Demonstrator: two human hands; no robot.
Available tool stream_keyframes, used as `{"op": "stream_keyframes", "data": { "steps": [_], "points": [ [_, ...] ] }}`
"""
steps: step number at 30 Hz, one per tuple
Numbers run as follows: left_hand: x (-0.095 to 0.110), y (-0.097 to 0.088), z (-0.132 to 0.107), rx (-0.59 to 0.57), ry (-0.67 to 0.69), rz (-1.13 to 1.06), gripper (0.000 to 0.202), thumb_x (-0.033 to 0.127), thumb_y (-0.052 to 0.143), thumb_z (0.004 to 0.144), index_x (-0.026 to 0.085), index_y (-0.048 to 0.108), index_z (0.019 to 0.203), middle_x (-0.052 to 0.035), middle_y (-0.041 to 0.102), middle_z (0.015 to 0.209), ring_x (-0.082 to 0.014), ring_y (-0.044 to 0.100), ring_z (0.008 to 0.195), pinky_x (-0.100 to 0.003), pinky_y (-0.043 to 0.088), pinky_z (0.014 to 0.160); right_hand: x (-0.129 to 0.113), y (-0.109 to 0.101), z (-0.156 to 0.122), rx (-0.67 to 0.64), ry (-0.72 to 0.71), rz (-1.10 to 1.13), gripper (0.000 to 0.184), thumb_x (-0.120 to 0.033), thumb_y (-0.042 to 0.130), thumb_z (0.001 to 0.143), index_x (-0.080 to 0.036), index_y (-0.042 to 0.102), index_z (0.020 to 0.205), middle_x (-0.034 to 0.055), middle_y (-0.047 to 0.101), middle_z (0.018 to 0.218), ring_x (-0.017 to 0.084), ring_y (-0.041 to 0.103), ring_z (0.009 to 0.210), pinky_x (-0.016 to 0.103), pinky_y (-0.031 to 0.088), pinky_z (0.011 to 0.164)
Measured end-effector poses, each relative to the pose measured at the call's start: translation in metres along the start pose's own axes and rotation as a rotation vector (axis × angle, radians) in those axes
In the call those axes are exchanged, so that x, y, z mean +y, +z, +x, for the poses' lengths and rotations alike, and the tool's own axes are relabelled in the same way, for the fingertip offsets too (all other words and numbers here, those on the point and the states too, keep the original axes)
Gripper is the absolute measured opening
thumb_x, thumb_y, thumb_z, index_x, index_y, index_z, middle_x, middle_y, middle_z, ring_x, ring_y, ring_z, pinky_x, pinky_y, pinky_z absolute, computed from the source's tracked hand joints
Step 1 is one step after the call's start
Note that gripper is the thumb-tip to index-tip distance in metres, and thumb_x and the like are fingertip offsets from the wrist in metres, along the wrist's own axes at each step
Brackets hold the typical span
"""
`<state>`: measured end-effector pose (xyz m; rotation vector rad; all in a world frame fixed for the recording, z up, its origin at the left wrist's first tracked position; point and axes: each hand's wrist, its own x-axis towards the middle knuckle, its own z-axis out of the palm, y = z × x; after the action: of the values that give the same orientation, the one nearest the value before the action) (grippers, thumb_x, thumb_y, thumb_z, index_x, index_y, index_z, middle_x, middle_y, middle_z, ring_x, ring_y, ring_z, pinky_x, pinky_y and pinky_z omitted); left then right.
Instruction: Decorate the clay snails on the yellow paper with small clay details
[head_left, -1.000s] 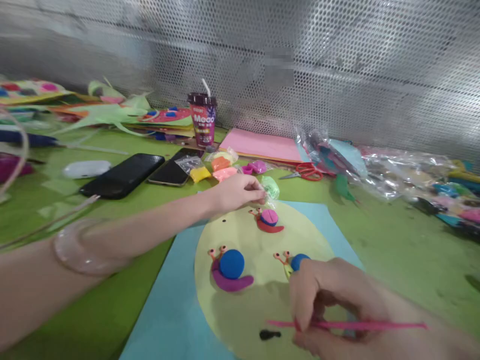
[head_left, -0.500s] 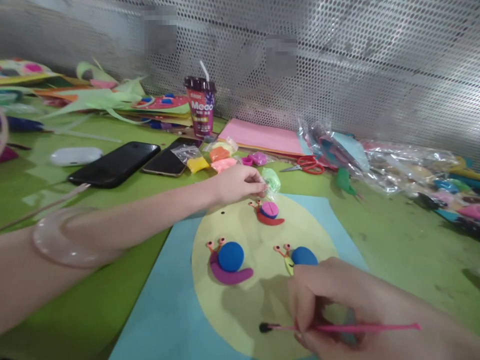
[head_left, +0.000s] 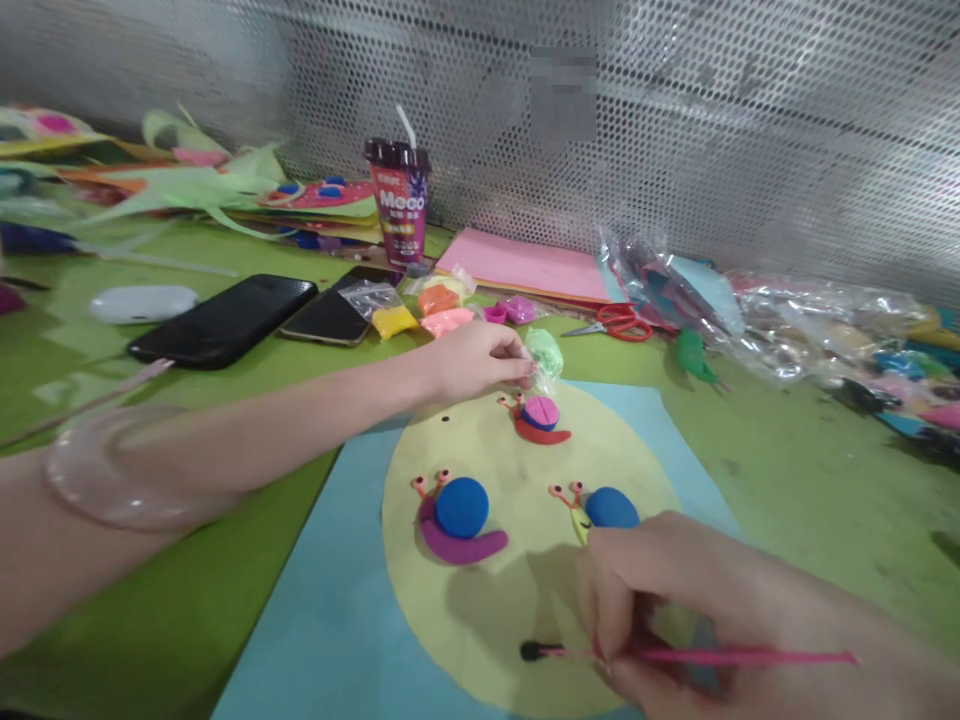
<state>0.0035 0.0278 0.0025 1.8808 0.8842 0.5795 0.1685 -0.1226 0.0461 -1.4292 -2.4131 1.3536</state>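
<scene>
My left hand [head_left: 484,358] reaches to the far edge of the blue sheet [head_left: 315,560], its fingers pinched at the edge of a clear bag of light green clay [head_left: 545,352]. In my right hand [head_left: 675,600] is a thin pink modelling tool [head_left: 720,657], held level, with a dark blob at its left end. A pale yellow oval [head_left: 480,625] lies on the sheet. It bears a purple snail with a blue shell [head_left: 462,508], a red snail with a pink-topped shell [head_left: 540,413] and a yellow snail with a blue shell [head_left: 611,507], partly hidden behind my right hand.
Two phones [head_left: 225,320] and a white case [head_left: 142,303] lie to the left. Behind are a Meco cup with a straw [head_left: 401,205], bagged yellow clay [head_left: 394,321], pink paper [head_left: 525,265] and red-handled scissors [head_left: 622,322]. Plastic packets [head_left: 810,320] lie right, before a perforated metal wall [head_left: 675,130].
The view has shifted slightly. My left hand stays at the green clay bag, and my right hand keeps the pink tool in nearly the same place.
</scene>
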Motion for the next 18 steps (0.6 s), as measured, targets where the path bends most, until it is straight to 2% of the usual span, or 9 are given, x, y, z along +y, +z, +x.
{"op": "stream_keyframes", "data": {
  "steps": [3, 6, 8, 11, 13, 18],
  "points": [
    [-0.001, 0.0, 0.001, 0.0, 0.018, -0.007, 0.012, 0.025, 0.053, 0.079, 0.014, 0.056, 0.076, -0.0029, 0.067, 0.082, -0.0147, 0.063, 0.08, -0.027, 0.046, 0.074, 0.001, 0.0, -0.001, -0.041, -0.008, 0.036, 0.023, 0.0, 0.053, 0.065, -0.02, 0.042, 0.065, -0.0083, 0.049, 0.061, 0.004, 0.043, 0.052, 0.01, 0.033, 0.045],
    [-0.004, 0.0, 0.001, -0.009, 0.029, -0.027, 0.014, 0.026, 0.053, 0.079, 0.013, 0.056, 0.077, -0.0047, 0.067, 0.082, -0.0155, 0.063, 0.08, -0.028, 0.047, 0.074, 0.002, 0.002, -0.003, 0.051, -0.022, 0.117, 0.024, 0.002, 0.053, 0.064, -0.02, 0.044, 0.065, -0.0083, 0.05, 0.06, 0.004, 0.045, 0.051, 0.01, 0.033, 0.044],
    [-0.006, 0.0, 0.002, -0.02, 0.036, -0.051, 0.016, 0.028, 0.053, 0.078, 0.013, 0.056, 0.079, -0.0061, 0.066, 0.083, -0.0165, 0.063, 0.079, -0.029, 0.048, 0.073, 0.002, 0.002, -0.005, 0.105, -0.045, 0.271, 0.021, -0.001, 0.056, 0.067, -0.02, 0.047, 0.066, -0.0068, 0.053, 0.061, 0.005, 0.048, 0.052, 0.011, 0.036, 0.045],
    [-0.009, 0.0, 0.003, -0.027, 0.039, -0.073, 0.017, 0.03, 0.054, 0.078, 0.013, 0.056, 0.079, -0.0063, 0.066, 0.083, -0.0169, 0.063, 0.078, -0.03, 0.049, 0.072, 0.003, 0.001, -0.004, 0.083, -0.052, 0.63, 0.011, -0.017, 0.064, 0.073, -0.02, 0.054, 0.07, -0.0026, 0.059, 0.065, 0.006, 0.054, 0.054, 0.012, 0.04, 0.044],
    [-0.01, 0.0, 0.003, -0.025, 0.038, -0.076, 0.017, 0.03, 0.054, 0.078, 0.013, 0.056, 0.078, -0.0058, 0.066, 0.082, -0.0164, 0.063, 0.078, -0.03, 0.049, 0.072, 0.005, -0.002, -0.003, 0.092, -0.031, 0.757, 0.013, -0.026, 0.065, 0.075, -0.02, 0.056, 0.069, -0.0009, 0.06, 0.066, 0.007, 0.055, 0.055, 0.013, 0.041, 0.045],
    [-0.009, 0.0, 0.002, -0.009, 0.042, -0.07, 0.017, 0.031, 0.055, 0.077, 0.014, 0.056, 0.076, -0.0051, 0.066, 0.08, -0.0168, 0.064, 0.077, -0.03, 0.049, 0.073, 0.007, -0.008, -0.003, 0.204, -0.123, 0.566, 0.033, -0.047, 0.055, 0.08, -0.017, 0.053, 0.068, -0.0031, 0.049, 0.06, 0.006, 0.045, 0.053, 0.015, 0.039, 0.049]
  ]
}}
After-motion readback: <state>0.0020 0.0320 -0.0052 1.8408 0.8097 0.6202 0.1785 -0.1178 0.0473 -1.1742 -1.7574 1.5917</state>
